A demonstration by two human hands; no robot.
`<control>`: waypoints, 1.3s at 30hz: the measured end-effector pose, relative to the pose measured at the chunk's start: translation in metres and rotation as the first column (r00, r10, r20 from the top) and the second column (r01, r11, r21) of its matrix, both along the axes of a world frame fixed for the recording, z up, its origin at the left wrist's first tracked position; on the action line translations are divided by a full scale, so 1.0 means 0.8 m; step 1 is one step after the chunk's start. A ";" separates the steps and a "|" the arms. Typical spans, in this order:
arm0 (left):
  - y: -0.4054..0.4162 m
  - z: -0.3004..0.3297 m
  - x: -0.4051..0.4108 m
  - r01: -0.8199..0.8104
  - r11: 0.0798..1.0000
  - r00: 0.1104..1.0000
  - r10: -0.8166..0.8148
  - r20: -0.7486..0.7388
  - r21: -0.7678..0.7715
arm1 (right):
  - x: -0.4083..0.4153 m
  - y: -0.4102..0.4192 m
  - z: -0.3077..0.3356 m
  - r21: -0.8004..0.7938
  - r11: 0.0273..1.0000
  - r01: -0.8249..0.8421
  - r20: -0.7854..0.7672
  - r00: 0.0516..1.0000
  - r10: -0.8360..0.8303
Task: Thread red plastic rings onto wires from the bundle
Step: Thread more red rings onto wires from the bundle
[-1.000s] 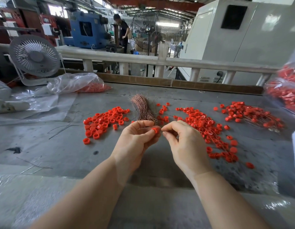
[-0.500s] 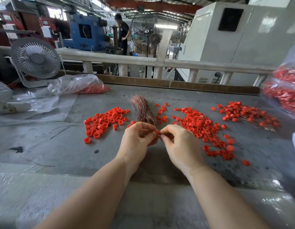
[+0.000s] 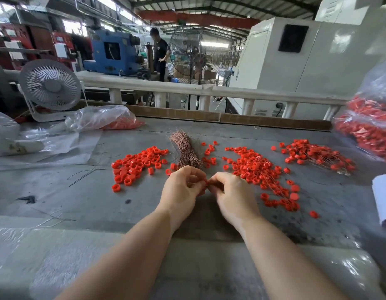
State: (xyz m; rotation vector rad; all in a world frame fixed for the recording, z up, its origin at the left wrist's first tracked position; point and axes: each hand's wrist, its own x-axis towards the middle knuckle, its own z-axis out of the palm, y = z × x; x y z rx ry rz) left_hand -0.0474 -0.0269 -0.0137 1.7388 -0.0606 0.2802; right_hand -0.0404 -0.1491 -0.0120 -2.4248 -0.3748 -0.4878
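Observation:
My left hand and my right hand meet fingertip to fingertip over the grey table. A small red ring is pinched between them; most of it is hidden by the fingers. My right hand's fingers are curled at the ring, and whether they hold a wire I cannot tell. Just behind the hands lies the bundle of copper wires. A heap of loose red rings lies to the left. Rings with thin wires through them spread to the right.
A second heap of wired rings lies far right, with a clear bag of red parts beyond it. A white desk fan and plastic bags sit at the back left. Loose dark wires lie left; a white roll at right.
My two hands have closed together, so the ring that showed at my left fingertips is now mostly covered. The view has tilted up a little.

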 end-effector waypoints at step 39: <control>0.000 -0.002 0.001 0.032 0.997 0.999 -0.034 -0.021 -0.068 | 0.002 0.000 -0.004 0.092 0.995 0.025 -0.037 0.999 -0.022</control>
